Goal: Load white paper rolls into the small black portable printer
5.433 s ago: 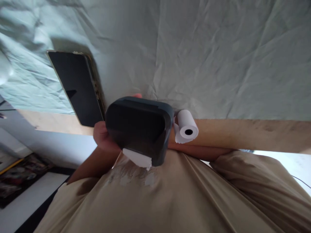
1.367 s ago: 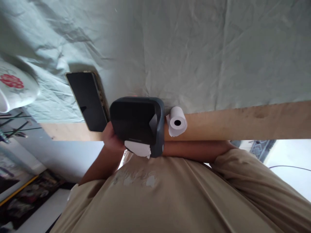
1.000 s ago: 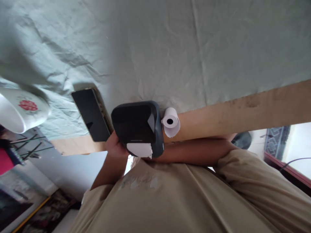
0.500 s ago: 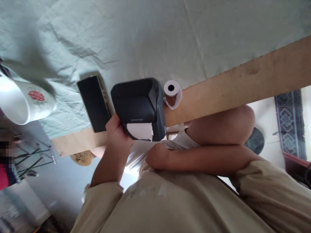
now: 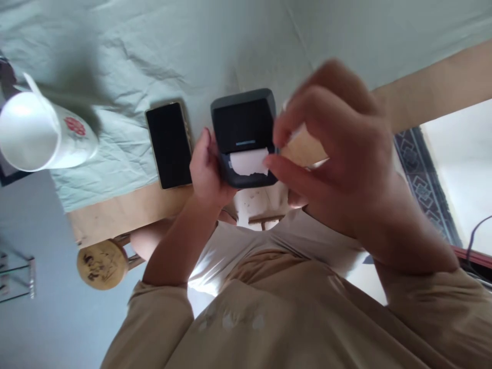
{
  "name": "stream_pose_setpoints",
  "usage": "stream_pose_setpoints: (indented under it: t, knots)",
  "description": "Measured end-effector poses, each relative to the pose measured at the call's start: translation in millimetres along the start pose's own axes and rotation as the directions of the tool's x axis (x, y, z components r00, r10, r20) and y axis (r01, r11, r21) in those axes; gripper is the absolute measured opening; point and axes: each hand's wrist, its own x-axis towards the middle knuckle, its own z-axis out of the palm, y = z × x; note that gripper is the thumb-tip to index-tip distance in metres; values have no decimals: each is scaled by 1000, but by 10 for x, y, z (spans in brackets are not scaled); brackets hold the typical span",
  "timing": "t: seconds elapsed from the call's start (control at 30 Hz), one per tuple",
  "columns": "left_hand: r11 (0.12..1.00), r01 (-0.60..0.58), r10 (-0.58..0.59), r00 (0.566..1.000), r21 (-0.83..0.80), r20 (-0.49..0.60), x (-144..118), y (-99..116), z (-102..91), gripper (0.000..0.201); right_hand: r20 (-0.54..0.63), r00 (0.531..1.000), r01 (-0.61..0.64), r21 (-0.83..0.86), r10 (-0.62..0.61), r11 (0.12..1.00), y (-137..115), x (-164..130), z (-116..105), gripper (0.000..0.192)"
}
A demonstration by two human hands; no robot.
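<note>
My left hand [image 5: 209,171] is closed round the left side of a small black receipt printer [image 5: 246,118]. A torn-edged strip of white paper [image 5: 248,161] sticks out of the printer's slot. Beside the printer's right side is my right hand [image 5: 338,138], slightly blurred, with a gap between its thumb and curled fingers. The thumb tip overlaps the right end of the paper strip in view; whether it touches is unclear. The small paper roll is out of sight, at least mostly behind my right hand.
A dark-screened phone [image 5: 170,146] lies left of the printer on the green tablecloth [image 5: 154,46]. Farther left a white mug [image 5: 73,138] with a red flower stands near the cloth's edge. A bare wooden table edge [image 5: 126,207] runs in front of me. A round stool [image 5: 102,264] is below.
My right hand has risen from my lap to the printer's right side. My left hand and the printer have shifted right and up in view. The paper roll is now covered.
</note>
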Motion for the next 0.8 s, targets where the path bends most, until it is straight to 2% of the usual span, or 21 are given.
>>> stream_pose_setpoints:
  t: [0.03,0.13,0.2,0.27,0.33,0.43,0.53,0.6,0.67,0.8]
  knots:
    - [1000,18,-18,999,-4,34,-21,14,15,45,47,998,-37,-90,42,995,36,112,-15,13]
    - [994,76,-69,993,-75,98,-59,38,23,42,267,959,-24,-257,95,966,93,412,28,37]
    - [985,97,-83,992,-143,97,-61,37,3,33,377,918,6,-318,120,948,87,557,59,46]
    - [976,87,-76,995,-197,66,-48,24,-29,29,422,897,24,-339,129,941,63,654,56,47]
    - [972,82,-75,996,-221,40,-29,7,-68,28,368,924,22,-329,107,944,55,708,21,36]
    - [964,164,-149,985,-210,84,-11,-15,-125,29,188,980,-5,-324,69,946,114,723,-31,26]
    - [964,207,-183,972,-165,148,-17,-15,-159,41,26,995,-81,-317,94,945,194,689,-18,29]
    - [968,203,-177,969,-148,172,-28,-1,-160,53,-48,992,-123,-287,114,950,195,660,20,23]
    - [964,219,-192,965,-148,181,-38,19,-151,59,-23,985,-168,-309,169,936,144,630,61,20]
    - [958,249,-223,959,-145,174,-47,42,-154,63,150,961,-164,-364,231,917,33,543,120,26]
